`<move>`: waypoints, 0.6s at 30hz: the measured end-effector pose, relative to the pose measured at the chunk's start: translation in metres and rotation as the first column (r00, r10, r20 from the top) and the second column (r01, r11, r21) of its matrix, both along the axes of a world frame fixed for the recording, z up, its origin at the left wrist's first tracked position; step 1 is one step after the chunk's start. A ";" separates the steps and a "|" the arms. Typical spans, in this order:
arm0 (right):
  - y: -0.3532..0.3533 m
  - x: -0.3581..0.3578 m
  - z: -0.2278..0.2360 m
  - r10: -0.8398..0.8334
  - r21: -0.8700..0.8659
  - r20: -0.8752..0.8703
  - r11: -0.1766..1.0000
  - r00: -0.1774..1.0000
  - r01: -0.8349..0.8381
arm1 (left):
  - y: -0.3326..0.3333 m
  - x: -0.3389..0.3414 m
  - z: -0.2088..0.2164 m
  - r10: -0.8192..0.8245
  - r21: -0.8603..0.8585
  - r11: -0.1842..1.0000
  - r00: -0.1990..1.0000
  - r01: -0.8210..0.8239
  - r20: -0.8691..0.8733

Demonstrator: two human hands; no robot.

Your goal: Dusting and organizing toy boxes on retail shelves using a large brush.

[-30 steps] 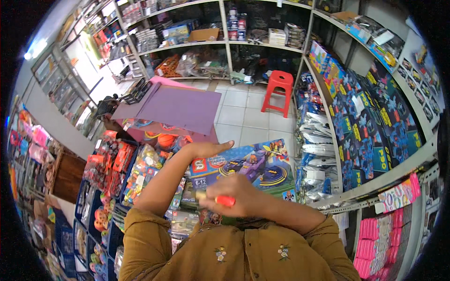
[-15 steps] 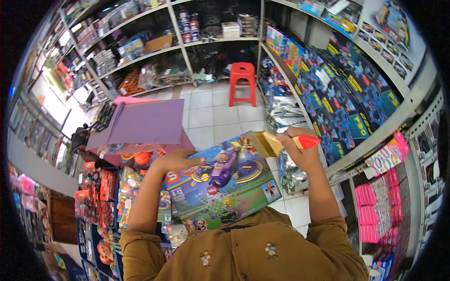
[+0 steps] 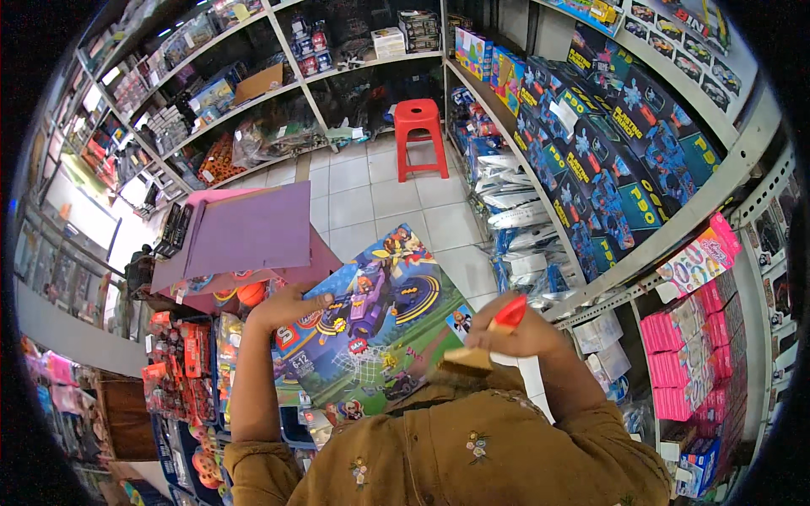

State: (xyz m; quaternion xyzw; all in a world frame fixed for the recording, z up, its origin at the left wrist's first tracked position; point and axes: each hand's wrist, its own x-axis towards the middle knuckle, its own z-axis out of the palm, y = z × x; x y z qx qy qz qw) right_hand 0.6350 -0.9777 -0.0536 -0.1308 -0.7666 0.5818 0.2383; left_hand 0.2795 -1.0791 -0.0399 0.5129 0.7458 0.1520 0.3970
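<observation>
A flat, colourful toy box [image 3: 359, 329] is tilted in front of my body, its printed front facing up with a purple vehicle and cartoon figures. My left hand [image 3: 283, 310] grips the box by its upper left edge, the thumb lying over the front. In my right hand [image 3: 531, 336] is a paintbrush [image 3: 466, 361] with a red-tipped handle, the fingers wrapped round it. The bristles point left at the box's lower right edge; whether they touch it I cannot tell.
A purple sheet [image 3: 249, 228] covers a table or stack at the left. Bagged toys [image 3: 177, 363] hang below it. A red stool [image 3: 419, 139] stands on white floor tiles. Dark boxed toys [image 3: 591, 152] fill the right shelf, with pink packs [image 3: 675, 363] nearer.
The brush has moved from the box's upper right corner down to its lower right edge, now with bristles lower. The box has turned more upright and shifted left with my left hand.
</observation>
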 end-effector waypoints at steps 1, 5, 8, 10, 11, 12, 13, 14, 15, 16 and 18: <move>0.008 -0.004 0.001 -0.077 -0.019 -0.108 0.997 0.991 0.075 | 0.003 -0.004 -0.007 -0.009 -0.015 1.000 1.000 0.009 0.023; 0.039 -0.026 0.022 -0.516 0.435 -0.179 0.722 0.837 0.538 | 0.007 -0.010 -0.014 -0.011 -0.059 0.998 0.999 0.013 0.036; 0.029 -0.052 0.023 -0.417 0.107 -0.044 0.901 0.908 0.420 | 0.013 -0.015 -0.020 -0.034 -0.058 0.998 0.997 0.038 0.069; 0.007 -0.068 0.018 -0.259 0.139 -0.074 0.954 0.963 0.267 | 0.015 -0.015 -0.021 -0.048 -0.056 0.997 0.997 0.051 0.056; -0.003 -0.073 0.015 -0.169 0.159 -0.089 0.970 0.982 0.182 | 0.018 -0.012 -0.016 -0.046 -0.057 0.997 0.999 0.047 0.017; -0.009 -0.077 0.014 -0.109 0.164 -0.076 0.979 0.991 0.121 | 0.018 -0.012 -0.013 -0.042 -0.056 0.998 0.999 0.040 -0.023; -0.014 -0.081 0.014 -0.048 0.169 -0.063 0.984 0.997 0.059 | 0.019 -0.019 -0.024 -0.032 -0.083 0.996 0.998 0.027 -0.057; -0.013 -0.087 0.013 0.014 0.172 -0.048 0.985 0.999 -0.006 | 0.021 -0.018 -0.019 -0.031 -0.086 0.996 0.997 0.025 -0.071; -0.009 -0.091 0.011 0.124 0.100 0.002 0.987 0.992 -0.123 | 0.020 -0.012 -0.010 -0.018 -0.090 0.996 0.996 0.010 -0.087; -0.003 -0.096 0.008 0.085 0.072 -0.050 0.994 0.995 -0.082 | 0.020 -0.006 0.000 -0.006 -0.095 0.995 0.995 -0.004 -0.102; 0.011 -0.101 0.002 -0.015 -0.005 -0.154 1.000 0.988 0.015 | 0.022 -0.004 0.006 -0.012 -0.115 0.993 0.998 0.005 -0.069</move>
